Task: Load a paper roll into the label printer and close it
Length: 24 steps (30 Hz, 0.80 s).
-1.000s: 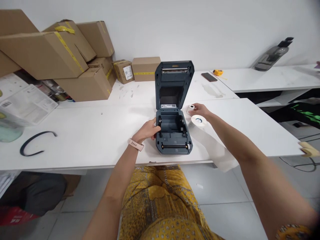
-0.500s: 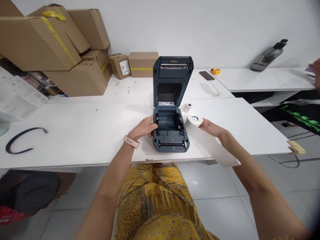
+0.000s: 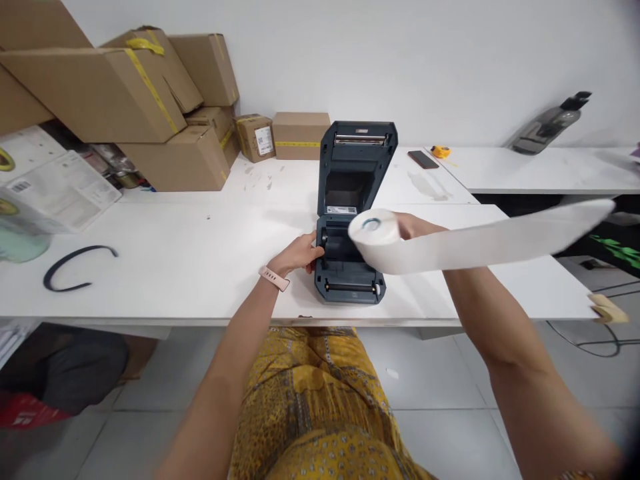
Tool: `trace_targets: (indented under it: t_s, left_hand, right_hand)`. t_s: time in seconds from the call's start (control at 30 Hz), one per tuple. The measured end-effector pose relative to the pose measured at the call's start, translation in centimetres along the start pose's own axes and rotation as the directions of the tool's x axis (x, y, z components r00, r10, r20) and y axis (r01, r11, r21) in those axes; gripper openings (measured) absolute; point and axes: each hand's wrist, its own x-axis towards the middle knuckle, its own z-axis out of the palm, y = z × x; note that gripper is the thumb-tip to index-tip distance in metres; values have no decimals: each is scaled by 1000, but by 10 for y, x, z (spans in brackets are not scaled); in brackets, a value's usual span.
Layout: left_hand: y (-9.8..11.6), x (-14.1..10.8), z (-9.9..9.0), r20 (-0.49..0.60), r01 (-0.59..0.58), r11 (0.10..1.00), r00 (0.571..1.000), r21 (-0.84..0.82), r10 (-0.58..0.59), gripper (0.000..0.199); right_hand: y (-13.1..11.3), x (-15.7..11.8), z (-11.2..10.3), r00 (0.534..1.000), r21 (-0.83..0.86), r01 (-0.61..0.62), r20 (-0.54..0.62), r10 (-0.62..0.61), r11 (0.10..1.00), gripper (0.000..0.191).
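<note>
A dark blue-grey label printer (image 3: pixel 350 291) stands on the white table with its lid (image 3: pixel 356 157) raised. My left hand (image 3: pixel 300 253) grips the printer's left side near the roll compartment, thumb over the edge. My right hand (image 3: pixel 413 225) holds a roll of white labels (image 3: pixel 375 230) above the right part of the compartment. From the roll a long loose strip sweeps out to the right, across my right forearm. The roll covers the compartment's right side, and most of my right fingers are behind the roll.
Cardboard boxes (image 3: pixel 175 157) are stacked at the back left. A phone (image 3: pixel 423 159) and a yellow tape measure (image 3: pixel 441 152) lie behind the printer to the right. A dark curved band (image 3: pixel 55 270) rests on the white table (image 3: pixel 225 267) at left. A bottle (image 3: pixel 547 127) stands at the back right.
My right hand has lifted the label roll from beside the printer to above its compartment. The loose strip, which hung down, now swings out to the right. My left hand stays on the printer.
</note>
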Motion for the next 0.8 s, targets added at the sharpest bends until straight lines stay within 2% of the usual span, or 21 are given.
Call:
trace_targets:
  t_s: [0.07,0.17,0.27,0.37,0.53,0.63,0.7,0.77,0.8]
  left_hand:
    - [-2,1,0,-4,-2,1000,1000,5,2,43]
    - [-5,3,0,-7,-9,1000,1000,6,9,43]
    - [-5,2,0,-1,-12,1000,1000,6,12,46]
    - [-6,1,0,0,-17,1000,1000,-1,17,47]
    - [-8,2,-1,1,-27,1000,1000,-8,27,46]
    - [-8,2,0,-5,-36,999,999,-6,36,48]
    - [-9,1,1,-10,-40,999,999,-13,40,51]
    - [-10,0,2,-23,-43,999,999,-21,42,55]
    - [-11,-1,3,-35,-45,999,998,-21,44,57]
  right_hand:
    - [-22,22,-3,996,-52,-14,91,18,999,76]
    - [-46,48,-1,962,-237,-86,232,142,968,70]
    - [-54,62,5,921,-441,-161,254,295,883,69]
    - [-48,70,16,911,-562,-155,237,337,813,69]
    - [-27,82,35,929,-672,-71,225,294,737,65]
    - [-20,80,39,942,-664,-62,208,264,745,69]
    - [-21,73,35,965,-609,-59,169,202,791,66]
    - [-28,64,25,998,-478,-27,41,53,878,55]
    - [-33,61,17,995,-407,8,-91,-50,913,49]
